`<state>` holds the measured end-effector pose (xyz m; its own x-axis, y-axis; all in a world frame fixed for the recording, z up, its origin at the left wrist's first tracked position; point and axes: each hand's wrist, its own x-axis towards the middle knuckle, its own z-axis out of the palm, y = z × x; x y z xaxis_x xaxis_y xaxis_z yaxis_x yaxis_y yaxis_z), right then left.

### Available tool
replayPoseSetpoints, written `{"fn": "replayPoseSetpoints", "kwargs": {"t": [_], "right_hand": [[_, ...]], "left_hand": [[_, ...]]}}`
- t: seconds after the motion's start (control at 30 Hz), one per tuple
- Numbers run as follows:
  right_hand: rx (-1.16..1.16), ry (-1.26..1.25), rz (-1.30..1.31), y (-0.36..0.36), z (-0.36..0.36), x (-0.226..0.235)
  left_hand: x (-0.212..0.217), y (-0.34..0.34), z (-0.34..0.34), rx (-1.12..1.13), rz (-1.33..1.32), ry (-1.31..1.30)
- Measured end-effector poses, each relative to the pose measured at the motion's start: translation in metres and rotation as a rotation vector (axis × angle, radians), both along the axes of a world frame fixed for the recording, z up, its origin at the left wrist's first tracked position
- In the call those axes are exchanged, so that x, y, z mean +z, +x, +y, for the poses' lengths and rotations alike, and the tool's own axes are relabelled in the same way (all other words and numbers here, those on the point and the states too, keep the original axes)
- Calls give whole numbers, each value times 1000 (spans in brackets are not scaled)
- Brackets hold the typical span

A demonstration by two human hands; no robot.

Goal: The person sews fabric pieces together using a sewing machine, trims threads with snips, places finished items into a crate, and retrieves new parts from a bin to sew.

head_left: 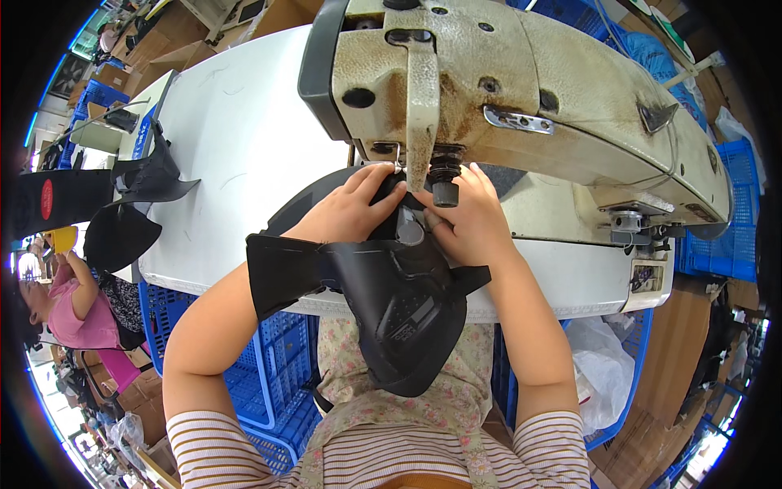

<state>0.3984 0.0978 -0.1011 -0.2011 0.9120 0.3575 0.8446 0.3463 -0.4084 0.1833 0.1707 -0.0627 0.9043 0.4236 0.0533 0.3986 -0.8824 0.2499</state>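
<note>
A black, moulded, flexible piece with flaps and small perforations hangs over the table's front edge toward my lap. Its far end lies under the needle area of a worn cream sewing machine. My left hand grips the piece just left of the needle, thumb and fingers pressing the black material. To the right of the needle, my right hand holds the same piece. Some of its fingers are hidden behind the machine's black knob. The stitching point itself is mostly covered by the machine head and my fingers.
More black moulded pieces lie at the left end of the white table. Blue plastic crates stand under the table, one at right with a clear plastic bag. A person in pink sits at far left.
</note>
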Motion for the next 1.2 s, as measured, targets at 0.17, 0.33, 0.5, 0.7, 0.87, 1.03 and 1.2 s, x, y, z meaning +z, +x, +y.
{"fn": "replayPoseSetpoints", "kwargs": {"t": [0.17,0.33,0.5,0.7,0.87,1.03,1.2], "right_hand": [[21,-161,149,11,4,11],[246,-432,467,0,-2,57],[176,-422,133,5,-9,65],[182,-468,134,9,-10,60],[139,-436,131,10,-6,49],[99,-452,122,10,5,47],[115,-360,193,12,9,43]], "left_hand": [[-10,1,-3,10,74,167],[-20,7,-10,52,73,354],[-3,6,-14,24,224,232],[-17,2,-15,24,95,248],[-26,-3,-3,21,-2,277],[-22,0,9,50,-13,227],[-17,1,22,55,14,200]]}}
